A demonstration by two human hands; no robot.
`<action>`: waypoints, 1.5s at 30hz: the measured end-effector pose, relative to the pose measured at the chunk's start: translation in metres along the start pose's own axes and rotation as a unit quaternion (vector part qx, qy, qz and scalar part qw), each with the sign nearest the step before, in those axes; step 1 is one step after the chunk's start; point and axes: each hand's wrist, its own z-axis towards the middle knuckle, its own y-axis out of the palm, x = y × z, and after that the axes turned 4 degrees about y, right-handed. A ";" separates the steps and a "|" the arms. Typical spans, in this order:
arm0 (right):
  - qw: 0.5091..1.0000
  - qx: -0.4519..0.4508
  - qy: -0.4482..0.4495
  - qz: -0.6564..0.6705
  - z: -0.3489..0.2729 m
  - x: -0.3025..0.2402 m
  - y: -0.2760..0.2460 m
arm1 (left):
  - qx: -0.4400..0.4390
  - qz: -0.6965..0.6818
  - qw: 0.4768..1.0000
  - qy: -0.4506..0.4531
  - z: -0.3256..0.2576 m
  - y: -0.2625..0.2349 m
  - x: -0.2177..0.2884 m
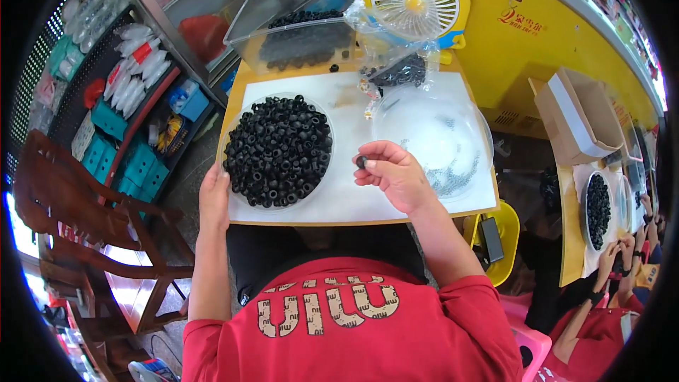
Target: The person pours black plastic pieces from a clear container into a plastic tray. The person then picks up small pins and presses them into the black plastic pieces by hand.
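The right hand [394, 175] pinches one small black piece [361, 162] between closed fingers above the bench [339, 223]. The left hand [215, 197] is beside the plate [318, 189], grip unclear.

1 white sheet [348, 191] on table [235, 99]

red shirt [350, 350], yellow panel [552, 49] bear lettering [315, 315]

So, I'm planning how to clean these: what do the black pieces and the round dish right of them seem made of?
Black pieces: likely plastic or rubber, satin, with small highlights; the look can't settle which. Round dish: probably clear plastic, glossy, since it glints and shows the white sheet beneath.
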 end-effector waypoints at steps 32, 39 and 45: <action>0.923 -0.018 -0.134 -0.360 -0.020 -0.009 -0.016 | -0.255 0.554 0.721 0.331 0.204 0.212 0.008; 0.933 -0.041 -0.121 -0.335 -0.018 -0.016 -0.022 | -0.276 0.651 0.673 0.216 0.225 0.247 0.003; 0.909 -0.030 -0.150 -0.388 -0.016 -0.014 -0.017 | -0.250 0.606 0.717 0.235 0.219 0.245 -0.004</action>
